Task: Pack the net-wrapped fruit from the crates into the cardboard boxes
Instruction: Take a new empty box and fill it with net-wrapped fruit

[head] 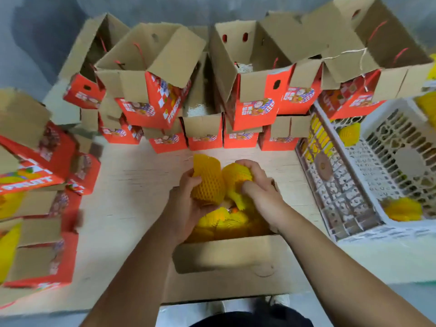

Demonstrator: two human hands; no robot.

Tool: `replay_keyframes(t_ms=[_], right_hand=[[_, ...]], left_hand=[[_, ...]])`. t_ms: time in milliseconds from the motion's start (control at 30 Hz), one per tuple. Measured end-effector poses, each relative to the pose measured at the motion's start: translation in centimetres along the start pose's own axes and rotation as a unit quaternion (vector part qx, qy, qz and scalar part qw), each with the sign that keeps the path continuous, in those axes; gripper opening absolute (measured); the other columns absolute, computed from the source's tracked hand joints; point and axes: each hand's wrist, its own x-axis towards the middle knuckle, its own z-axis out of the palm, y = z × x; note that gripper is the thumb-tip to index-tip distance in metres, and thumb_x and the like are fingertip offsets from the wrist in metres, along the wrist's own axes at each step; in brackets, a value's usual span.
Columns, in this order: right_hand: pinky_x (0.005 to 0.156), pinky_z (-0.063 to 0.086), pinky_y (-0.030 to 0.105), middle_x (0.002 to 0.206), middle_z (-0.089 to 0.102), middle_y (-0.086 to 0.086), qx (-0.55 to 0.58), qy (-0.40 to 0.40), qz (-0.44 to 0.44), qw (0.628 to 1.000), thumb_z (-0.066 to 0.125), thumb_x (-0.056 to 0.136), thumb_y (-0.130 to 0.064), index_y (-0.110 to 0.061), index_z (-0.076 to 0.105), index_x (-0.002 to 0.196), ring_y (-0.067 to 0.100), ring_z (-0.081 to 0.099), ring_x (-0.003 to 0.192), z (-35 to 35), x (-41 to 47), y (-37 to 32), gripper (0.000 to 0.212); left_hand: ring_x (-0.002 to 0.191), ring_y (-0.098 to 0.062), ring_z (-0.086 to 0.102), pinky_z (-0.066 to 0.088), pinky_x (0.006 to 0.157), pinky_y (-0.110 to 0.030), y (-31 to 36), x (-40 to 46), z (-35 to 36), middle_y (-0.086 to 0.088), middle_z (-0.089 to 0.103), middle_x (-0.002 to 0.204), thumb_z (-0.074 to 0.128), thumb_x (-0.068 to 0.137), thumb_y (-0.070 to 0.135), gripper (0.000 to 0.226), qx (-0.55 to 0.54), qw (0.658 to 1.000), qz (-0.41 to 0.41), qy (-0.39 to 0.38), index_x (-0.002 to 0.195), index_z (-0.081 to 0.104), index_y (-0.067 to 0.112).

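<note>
Over the open cardboard box [224,253] at the tabletop's near edge, left hand [188,199] grips an upright net-wrapped fruit [207,180]; right hand [257,182] clutches another [233,175], directly above packed fruit.

I see a pale wood-grain board [132,208] across the middle of my view, blurred at its left edge. Behind it is a plain grey wall [47,31]. On the right lies a pale green surface [382,260]. A brown disc [322,166] rests against the lattice of a crate [342,204]; I cannot tell what it is. At the bottom edge are white shoes [279,299] and a dark garment [254,319].
</note>
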Motion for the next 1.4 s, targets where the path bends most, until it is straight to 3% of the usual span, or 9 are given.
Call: replay_keyframes(t_ms=[167, 333, 467, 633, 767, 867, 1000, 1100, 1400], right_hand=[[0.092, 0.054, 0.04, 0.12, 0.058, 0.014, -0.075, 0.048, 0.033, 0.995, 0.067, 0.066, -0.027, -0.027, 0.055, 0.119, 0.026, 0.061, 0.11, 2.9, 0.1, 2.0, 0.054], [0.08, 0.039, 0.022, 0.121, 0.042, 0.006, -0.24, 0.011, 0.125, 0.963, 0.085, 0.075, -0.03, -0.021, 0.048, 0.114, 0.018, 0.048, 0.095, 6.4, 1.6, 5.2, 0.054], [0.086, 0.055, 0.04, 0.109, 0.065, 0.015, -0.243, -0.08, 0.127, 0.958, 0.067, 0.087, -0.025, -0.018, 0.065, 0.099, 0.033, 0.063, 0.102, 10.4, 3.3, 4.9, 0.014], [0.079, 0.057, 0.021, 0.092, 0.077, -0.006, 0.002, -0.169, 0.146, 0.975, 0.058, 0.086, -0.003, -0.018, 0.071, 0.11, 0.007, 0.068, 0.089, 7.6, 2.3, 3.4, 0.032], [0.107, 0.047, 0.032, 0.111, 0.07, 0.002, 0.274, -0.205, 0.258, 0.904, 0.06, 0.094, -0.012, -0.017, 0.062, 0.123, 0.01, 0.068, 0.095, 6.4, 2.1, 3.3, 0.029], [0.099, 0.053, 0.035, 0.116, 0.07, 0.011, 0.287, -0.169, 0.275, 0.902, 0.056, 0.1, -0.013, -0.011, 0.058, 0.135, 0.019, 0.069, 0.095, 7.0, 2.3, 3.0, 0.035], [0.089, 0.058, 0.032, 0.108, 0.074, 0.01, 0.296, -0.122, 0.32, 0.891, 0.058, 0.1, -0.024, -0.013, 0.066, 0.12, 0.017, 0.072, 0.089, 7.2, 2.4, 2.9, 0.025], [0.089, 0.06, 0.038, 0.106, 0.074, 0.01, 0.139, -0.047, 0.297, 0.944, 0.065, 0.095, -0.026, -0.016, 0.063, 0.119, 0.018, 0.072, 0.088, 5.8, 2.0, 3.1, 0.026], [0.049, 0.046, 0.019, 0.09, 0.061, -0.001, -0.088, 0.062, 0.268, 0.957, 0.074, 0.089, -0.031, -0.021, 0.052, 0.105, 0.006, 0.058, 0.074, 3.8, 1.7, 4.4, 0.03]], left_hand=[[0.117, -0.021, 0.064, 0.061, 0.084, -0.041, -0.3, -0.7, -3.1, -0.001, 0.064, 0.13, 0.06, 0.103, 0.03, 0.035, 0.086, 0.99, -0.007, 0.107, 0.137, 0.053, 0.027], [0.11, -0.016, 0.065, 0.059, 0.091, -0.046, -1.8, -1.2, -3.8, 0.006, 0.064, 0.126, 0.077, 0.085, 0.048, 0.059, 0.192, 0.966, 0.032, 0.169, 0.135, 0.051, 0.032], [0.11, -0.022, 0.064, 0.051, 0.102, -0.049, -2.2, -1.4, -3.0, 0.014, 0.064, 0.118, 0.063, 0.06, 0.068, 0.071, 0.336, 0.923, 0.051, 0.182, 0.125, 0.053, 0.043], [0.107, -0.028, 0.068, 0.055, 0.096, -0.052, -2.8, -0.9, -3.5, 0.005, 0.068, 0.12, 0.059, 0.064, 0.076, 0.071, 0.351, 0.92, 0.017, 0.174, 0.122, 0.062, 0.036], [0.094, -0.01, 0.072, 0.058, 0.092, -0.035, -2.3, -0.3, -2.9, 0.008, 0.076, 0.102, 0.057, 0.096, 0.061, 0.029, 0.333, 0.937, -0.027, 0.107, 0.098, 0.073, 0.036], [0.06, 0.013, 0.065, 0.048, 0.051, -0.008, -2.2, -0.1, -2.3, 0.025, 0.07, 0.064, 0.054, 0.103, 0.053, 0.033, 0.278, 0.952, -0.014, 0.13, 0.079, 0.07, 0.037], [0.08, 0.006, 0.064, 0.05, 0.066, -0.016, -2.5, -0.6, -2.7, 0.015, 0.067, 0.092, 0.049, 0.101, 0.054, 0.019, 0.464, 0.871, 0.053, 0.156, 0.09, 0.065, 0.054], [0.093, -0.021, 0.062, 0.055, 0.083, -0.038, -2.3, 0.8, -2.7, -0.007, 0.07, 0.114, 0.047, 0.104, 0.032, 0.018, 0.549, 0.831, 0.021, 0.09, 0.107, 0.062, 0.023], [0.129, -0.034, 0.051, 0.041, 0.105, -0.042, -4.4, 3.4, -2.3, -0.009, 0.053, 0.139, 0.067, 0.094, 0.033, 0.04, 0.869, 0.488, 0.016, -0.079, 0.133, 0.059, 0.028]])
